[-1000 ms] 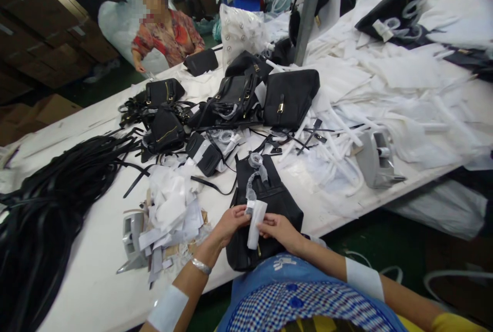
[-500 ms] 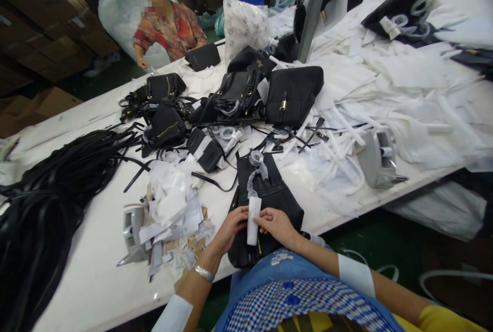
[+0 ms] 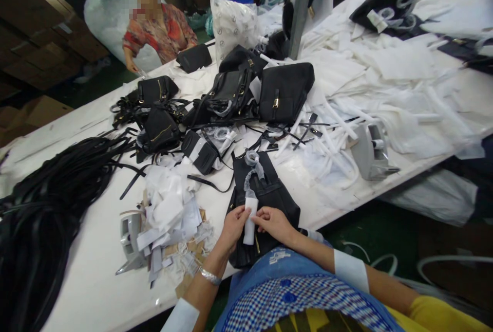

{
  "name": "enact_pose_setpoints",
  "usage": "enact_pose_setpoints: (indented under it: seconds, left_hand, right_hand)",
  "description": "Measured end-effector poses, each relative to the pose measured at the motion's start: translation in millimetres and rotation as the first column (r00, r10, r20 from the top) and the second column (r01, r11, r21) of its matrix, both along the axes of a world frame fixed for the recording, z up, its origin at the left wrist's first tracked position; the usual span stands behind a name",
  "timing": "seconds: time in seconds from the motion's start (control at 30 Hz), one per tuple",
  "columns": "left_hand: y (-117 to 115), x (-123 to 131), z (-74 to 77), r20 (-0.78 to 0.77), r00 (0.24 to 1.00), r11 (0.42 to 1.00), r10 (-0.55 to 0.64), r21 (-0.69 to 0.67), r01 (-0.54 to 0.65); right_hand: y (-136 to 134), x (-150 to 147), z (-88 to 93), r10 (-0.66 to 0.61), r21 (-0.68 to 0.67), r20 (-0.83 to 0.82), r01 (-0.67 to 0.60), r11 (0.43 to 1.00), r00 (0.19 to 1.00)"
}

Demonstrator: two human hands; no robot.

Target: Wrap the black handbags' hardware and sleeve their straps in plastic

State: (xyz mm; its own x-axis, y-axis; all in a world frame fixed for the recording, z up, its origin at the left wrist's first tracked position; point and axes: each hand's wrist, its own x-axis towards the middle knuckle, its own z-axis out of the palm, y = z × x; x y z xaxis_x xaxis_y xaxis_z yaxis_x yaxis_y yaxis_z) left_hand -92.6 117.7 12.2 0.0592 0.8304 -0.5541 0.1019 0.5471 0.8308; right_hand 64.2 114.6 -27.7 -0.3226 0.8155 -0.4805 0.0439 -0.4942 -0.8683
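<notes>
Left hand (image 3: 232,227) and right hand (image 3: 276,223) both pinch white paper strip (image 3: 249,219), rolled round a strap of black handbag (image 3: 279,199) at near edge of table (image 3: 92,280). Wrapping step, probably midway; the next move calls for keeping the paper tight. Paper scraps (image 3: 173,208) just left.

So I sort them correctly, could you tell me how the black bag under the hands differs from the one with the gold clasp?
The near bag lies at the table edge under the left hand and right hand, which pinch a white strip; the clasp bag sits untouched among other bags. The near bag's handle is wrapped; the clasp bag shows a bare gold clasp. Both are black.
</notes>
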Motion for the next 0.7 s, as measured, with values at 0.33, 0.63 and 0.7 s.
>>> enact_pose_setpoints:
  seconds: [0.33,0.63,0.7]
  left_hand:
    - [-7.5,1.5,4.3,0.06,0.997,0.997,0.057,-0.059,-0.054]
    - [-11.8,5.2,2.9,0.088,0.989,0.992,0.115,-0.069,-0.109]
    - [-11.6,6.5,2.7,0.065,0.99,0.991,0.122,-0.063,-0.118]
  right_hand:
    - [10.2,-3.7,-1.8,-0.162,-0.08,-0.11,0.153,0.985,0.981]
    - [13.3,-8.1,-8.5,-0.12,0.021,-0.061,0.122,0.992,0.991]
    - [13.9,-9.0,-9.5,-0.111,0.043,-0.054,0.113,0.993,0.992]
